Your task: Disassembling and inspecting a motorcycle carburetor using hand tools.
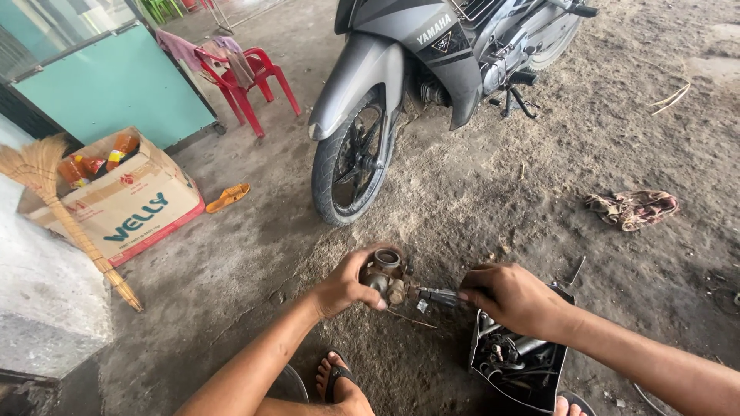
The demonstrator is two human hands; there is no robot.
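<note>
A grey motorcycle (432,69) stands on the dirt floor (478,192), its front wheel (353,158) turned toward the person. To the left, a teal cabinet panel (116,85) stands behind a red plastic chair (247,77) draped with cloth. In front of the panel sits an open cardboard box (127,202), tan with a red lower band and blue lettering on its side, holding bottles of orange liquid (92,163). A straw broom (54,208) leans beside it, and an orange sandal (228,197) lies just right of the box. A crumpled rag (632,208) lies well apart at the right.

Low in the middle, a black tray of tools (518,360) rests on the floor beneath the right hand (515,299). The carburetor (387,276) is a small, grimy metal body, brownish with a round open throat on top. It is held above the floor, the left hand (345,286) closed around its left side. The right hand is closed on a screwdriver (436,296), apparently, whose tip meets the carburetor's right side.
</note>
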